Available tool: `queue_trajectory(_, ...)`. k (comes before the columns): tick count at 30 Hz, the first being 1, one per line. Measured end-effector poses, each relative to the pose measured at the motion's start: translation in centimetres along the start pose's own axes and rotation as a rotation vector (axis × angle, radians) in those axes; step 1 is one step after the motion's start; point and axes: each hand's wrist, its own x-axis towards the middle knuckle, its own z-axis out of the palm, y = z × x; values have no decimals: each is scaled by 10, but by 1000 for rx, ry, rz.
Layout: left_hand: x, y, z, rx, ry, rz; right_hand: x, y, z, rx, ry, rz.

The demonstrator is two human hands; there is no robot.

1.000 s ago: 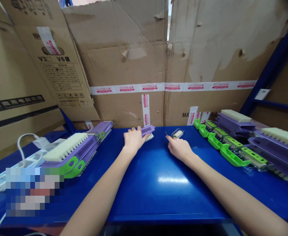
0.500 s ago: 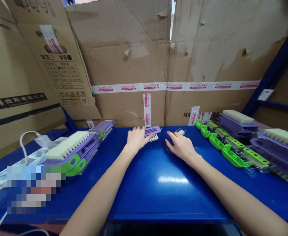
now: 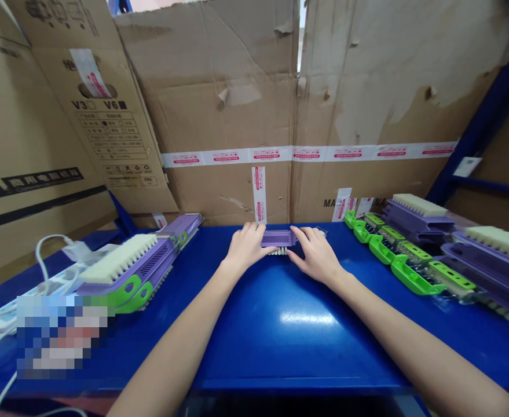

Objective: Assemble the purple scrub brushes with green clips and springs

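Near the back of the blue tabletop (image 3: 297, 341), a purple scrubbing brush (image 3: 279, 238) with white bristles lies between my hands, bristles down. My left hand (image 3: 246, 245) grips its left end, fingers over the far side and thumb along the near side. At the right end, my right hand (image 3: 317, 255) holds the brush the same way, with the thumb low by the bristles. Behind my right fingers, a small clear plastic piece (image 3: 322, 231) is partly hidden.
Purple brushes with green ends (image 3: 119, 266) are stacked at left, beside white cables and a power strip (image 3: 32, 289). On the right stand a row of green handles (image 3: 414, 277) and more purple brush pieces (image 3: 493, 263). A cardboard wall (image 3: 219, 116) closes the back.
My right hand has moved left onto the brush's right end. The brush has turned straighter and shifted slightly right and nearer, still in my left hand.
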Motion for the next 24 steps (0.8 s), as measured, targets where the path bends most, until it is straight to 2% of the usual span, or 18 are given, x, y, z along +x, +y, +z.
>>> queue_trajectory(8,-3,0,-3,-74,22,163,-2,4,6,119,-54,48)
queue_trajectory(15,-2,-4,2,-170,-1,113,-2,6,7,135,-61,63)
queue_trajectory(20,-1,-17,12,-360,-134,-13,-1,5,5,98,-63,42)
queue_trajectory(24,0,-24,12,-567,-189,51,2,8,9,58,-58,-34)
